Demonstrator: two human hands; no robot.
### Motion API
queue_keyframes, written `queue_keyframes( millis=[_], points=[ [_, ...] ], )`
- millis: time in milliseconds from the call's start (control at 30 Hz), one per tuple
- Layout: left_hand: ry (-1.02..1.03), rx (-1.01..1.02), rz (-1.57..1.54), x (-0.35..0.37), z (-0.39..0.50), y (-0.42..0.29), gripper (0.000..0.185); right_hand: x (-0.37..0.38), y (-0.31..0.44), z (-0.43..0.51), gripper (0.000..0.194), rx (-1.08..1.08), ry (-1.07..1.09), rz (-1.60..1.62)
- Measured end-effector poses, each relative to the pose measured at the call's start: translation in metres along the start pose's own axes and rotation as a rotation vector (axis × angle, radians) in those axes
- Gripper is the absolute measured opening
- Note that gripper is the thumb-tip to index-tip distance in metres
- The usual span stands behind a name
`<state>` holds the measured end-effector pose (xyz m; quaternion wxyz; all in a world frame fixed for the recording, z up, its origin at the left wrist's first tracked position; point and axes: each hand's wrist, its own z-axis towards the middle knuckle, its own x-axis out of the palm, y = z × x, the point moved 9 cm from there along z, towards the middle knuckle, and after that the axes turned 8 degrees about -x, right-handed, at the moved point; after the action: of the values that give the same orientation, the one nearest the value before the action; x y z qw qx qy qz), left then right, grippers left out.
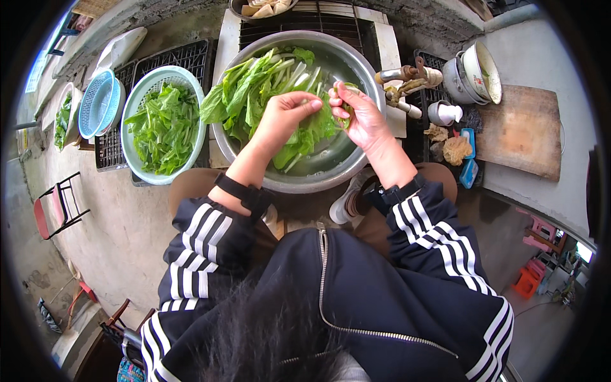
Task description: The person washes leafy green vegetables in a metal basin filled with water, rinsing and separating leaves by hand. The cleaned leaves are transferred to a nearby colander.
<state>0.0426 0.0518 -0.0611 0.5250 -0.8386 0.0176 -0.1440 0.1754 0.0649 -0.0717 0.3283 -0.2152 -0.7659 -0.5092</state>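
A wide metal basin (315,185) of water stands before me, with long leafy greens (248,90) heaped over its left and middle. Above the basin, my left hand (291,112) has its thumb and forefinger pinched together; whether something small is between them I cannot tell. My right hand (355,107) is curled round some pieces of leafy green (344,117), near the basin's right side. To the left, a pale green plastic colander (128,138) holds torn green leaves (164,129).
Blue plastic baskets (99,102) and black crates (110,152) lie left. Brass taps (405,74) jut close to the basin's right rim. Further right are stacked pots (460,81), a scouring pad (457,150) and a wooden board (520,131). A bowl (260,18) stands behind the basin.
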Motion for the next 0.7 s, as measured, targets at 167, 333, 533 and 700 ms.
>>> queue_keyframes(
  millis=[167,333,533,700],
  points=[
    [-0.337,0.049,-0.021,-0.049,-0.006,-0.018,0.019,0.005,-0.013,-0.012,0.019,-0.019,0.265,-1.324],
    [-0.393,0.092,0.093,-0.067,-0.014,-0.026,0.018,0.026,-0.109,-0.045,0.033,0.105,0.847,-1.737],
    [-0.364,0.080,0.071,-0.066,-0.015,-0.027,0.017,0.019,-0.130,-0.039,0.015,0.227,1.050,-2.214],
    [-0.321,0.081,0.143,-0.067,-0.015,-0.038,0.025,0.046,-0.030,-0.008,0.026,-0.046,0.396,-1.258]
  ],
)
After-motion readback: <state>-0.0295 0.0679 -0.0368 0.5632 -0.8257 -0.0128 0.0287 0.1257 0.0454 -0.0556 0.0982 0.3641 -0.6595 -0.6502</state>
